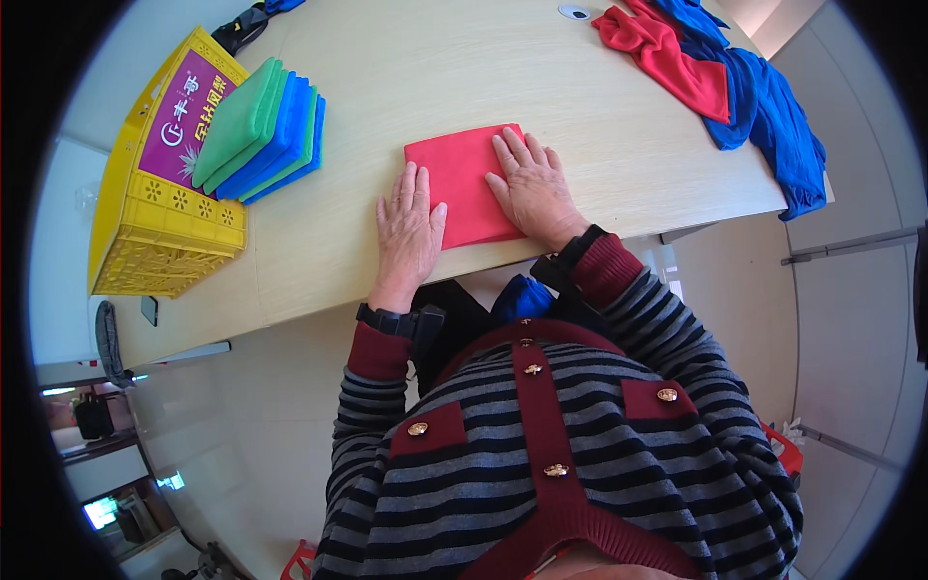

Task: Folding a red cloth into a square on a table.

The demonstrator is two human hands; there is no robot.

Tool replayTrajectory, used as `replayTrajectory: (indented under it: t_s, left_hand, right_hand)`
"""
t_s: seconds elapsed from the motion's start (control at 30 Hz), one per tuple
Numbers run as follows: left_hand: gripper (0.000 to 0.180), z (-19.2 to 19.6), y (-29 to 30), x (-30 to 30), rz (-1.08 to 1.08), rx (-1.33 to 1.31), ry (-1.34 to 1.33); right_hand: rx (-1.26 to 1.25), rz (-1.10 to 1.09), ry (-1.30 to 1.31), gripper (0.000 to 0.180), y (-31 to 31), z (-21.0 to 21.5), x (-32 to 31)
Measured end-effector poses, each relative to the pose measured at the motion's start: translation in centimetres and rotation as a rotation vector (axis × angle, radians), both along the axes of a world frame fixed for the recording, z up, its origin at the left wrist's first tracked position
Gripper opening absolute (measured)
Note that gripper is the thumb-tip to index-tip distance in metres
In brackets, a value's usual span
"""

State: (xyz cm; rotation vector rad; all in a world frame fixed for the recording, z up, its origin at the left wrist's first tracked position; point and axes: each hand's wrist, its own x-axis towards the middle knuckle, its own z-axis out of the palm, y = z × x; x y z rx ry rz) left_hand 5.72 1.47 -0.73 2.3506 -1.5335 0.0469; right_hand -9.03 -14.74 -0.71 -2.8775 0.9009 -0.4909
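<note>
Left of the left hand (408, 229) sits a yellow crate (155, 227) with a purple label (188, 116) — folded green and blue cloths (261, 130) lean on it. Both hands lie flat, fingers spread — the right hand (530, 186) pressing on a folded red cloth (462, 184), square and smooth, the left at its edge.

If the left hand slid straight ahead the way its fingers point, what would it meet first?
Mostly bare table. The left hand lies flat at the left edge of the folded red cloth, fingers pointing toward the far edge; the way looks free, and the stacked green and blue cloths lie well to its left.
</note>
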Motion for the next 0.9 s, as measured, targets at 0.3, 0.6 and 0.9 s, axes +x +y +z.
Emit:
replayTrajectory:
  t_s: [0.3,0.6,0.9]
  left_hand:
    - [0.062,-0.9,2.7,0.4,0.035,-0.022,0.038]
    - [0.055,1.8,1.4,-0.6,-0.001,-0.180,0.005]
    - [0.058,0.4,-2.5,-0.3,-0.021,0.061,-0.070]
  right_hand:
    - [0.041,-0.038,0.063,0.060,-1.0,1.1,-2.9]
    - [-0.118,0.142,-0.076,0.061,1.8,3.6,0.2]
    - [-0.153,0.310,-0.134,0.060,5.1,3.9,2.6]
